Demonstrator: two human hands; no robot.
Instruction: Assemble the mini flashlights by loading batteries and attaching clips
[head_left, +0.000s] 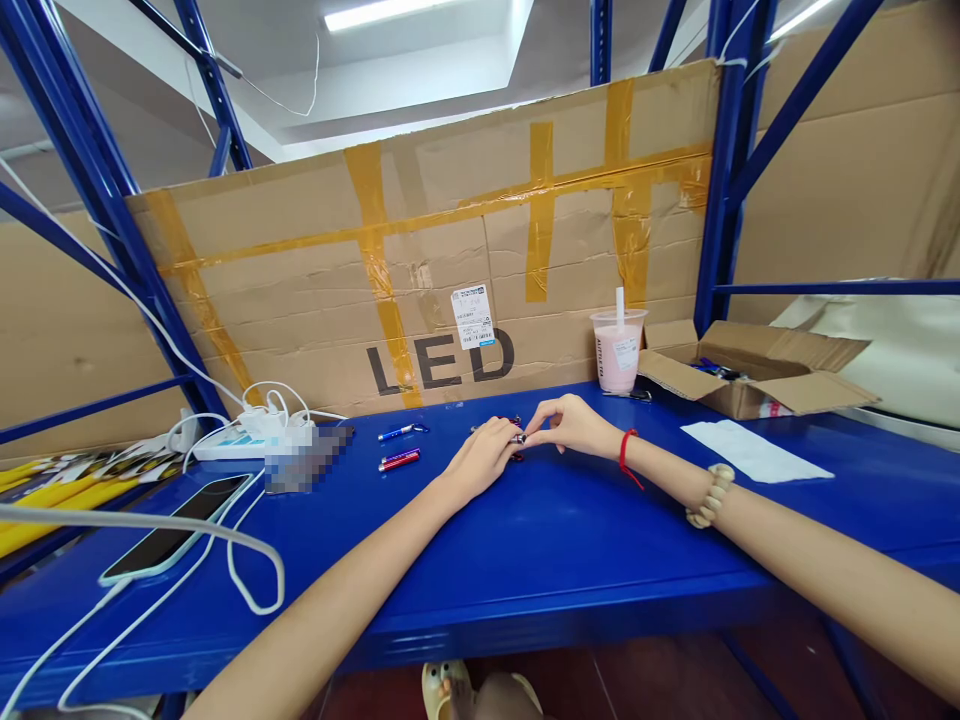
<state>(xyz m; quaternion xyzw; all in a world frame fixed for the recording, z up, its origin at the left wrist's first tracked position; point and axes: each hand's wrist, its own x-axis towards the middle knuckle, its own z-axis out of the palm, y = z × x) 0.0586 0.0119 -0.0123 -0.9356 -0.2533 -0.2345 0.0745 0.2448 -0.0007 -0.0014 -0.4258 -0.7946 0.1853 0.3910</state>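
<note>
My left hand (484, 458) is closed, fingers together, over a small metal-ended item (519, 438) whose kind is too small to make out. The thumb and forefinger of my right hand (576, 425) pinch at the tip of that same item. Bits of something dark red show just around the fingers, mostly covered by my hands. To the left on the blue tabletop (480, 570) lie a slim blue metal tube with a strap (402, 432) and a short red metal tube (399, 460), both apart from my hands.
A cup of pink drink with a straw (618, 350) stands behind my right hand. An open cardboard box (765, 375) and a white paper sheet (757, 450) are on the right. A phone (176, 530), white cables and a power strip (232, 442) occupy the left. Taped cardboard (300, 330) walls the back.
</note>
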